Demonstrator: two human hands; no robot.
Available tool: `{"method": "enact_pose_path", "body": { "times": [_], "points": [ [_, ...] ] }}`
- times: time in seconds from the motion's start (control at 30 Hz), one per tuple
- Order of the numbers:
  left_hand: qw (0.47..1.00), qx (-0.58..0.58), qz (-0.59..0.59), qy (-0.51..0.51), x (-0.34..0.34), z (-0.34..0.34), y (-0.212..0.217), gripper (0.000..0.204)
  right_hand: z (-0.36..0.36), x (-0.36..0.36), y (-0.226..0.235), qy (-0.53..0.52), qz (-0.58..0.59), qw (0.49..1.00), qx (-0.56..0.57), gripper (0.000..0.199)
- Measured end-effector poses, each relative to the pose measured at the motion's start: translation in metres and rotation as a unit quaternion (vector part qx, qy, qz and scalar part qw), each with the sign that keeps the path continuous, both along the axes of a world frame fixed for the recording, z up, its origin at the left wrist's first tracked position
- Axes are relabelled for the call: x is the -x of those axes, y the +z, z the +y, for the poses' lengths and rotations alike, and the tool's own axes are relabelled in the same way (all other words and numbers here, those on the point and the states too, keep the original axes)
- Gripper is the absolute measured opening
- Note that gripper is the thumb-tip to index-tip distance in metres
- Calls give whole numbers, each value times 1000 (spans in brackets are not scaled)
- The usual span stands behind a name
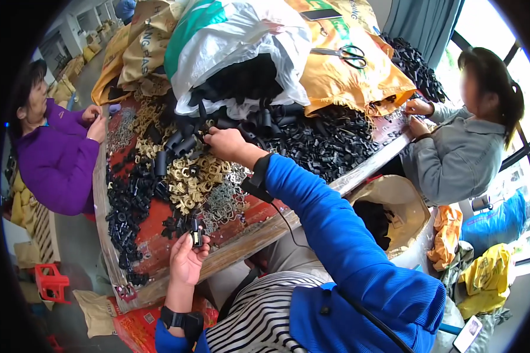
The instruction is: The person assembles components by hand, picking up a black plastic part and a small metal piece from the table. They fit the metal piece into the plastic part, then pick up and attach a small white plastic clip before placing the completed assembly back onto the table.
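My left hand is raised at the table's near edge, its fingers closed round a small black plastic part with a pale piece showing in it. My right hand reaches far over the table, fingertips pinched together at the pile of black tubes. What those fingertips hold is hidden. Below that hand lies a heap of tan ring-shaped parts. Thin grey metal clips are spread between this heap and the near edge.
Small black parts cover the right side of the red table. A white sack spills black tubes at the back. Scissors lie on an orange sack. One person sits at each side. An open bag stands right.
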State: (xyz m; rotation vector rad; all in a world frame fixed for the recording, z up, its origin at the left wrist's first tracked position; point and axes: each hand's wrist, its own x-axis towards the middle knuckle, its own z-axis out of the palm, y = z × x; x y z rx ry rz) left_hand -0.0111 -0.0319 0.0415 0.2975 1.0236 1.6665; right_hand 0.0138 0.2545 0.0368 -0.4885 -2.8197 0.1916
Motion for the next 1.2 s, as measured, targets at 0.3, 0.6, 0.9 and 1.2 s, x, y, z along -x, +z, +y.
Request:
{"method": "enact_pose_path", "body": {
  "times": [0.3,0.6,0.9,1.2],
  "points": [
    [999,-10,28,19,-10,2,2,25,-12,-59,9,-34,311,915,254,29],
    [999,1,48,-3,-3,22,19,21,-79,-84,27,39,274,646,711,21],
    [998,15,7,-62,16,27,11,21,-101,-74,10,119,205,601,763,25],
    [998,22,35,-53,17,23,10,22,-112,-78,12,180,236,700,649,29]
  ]
}}
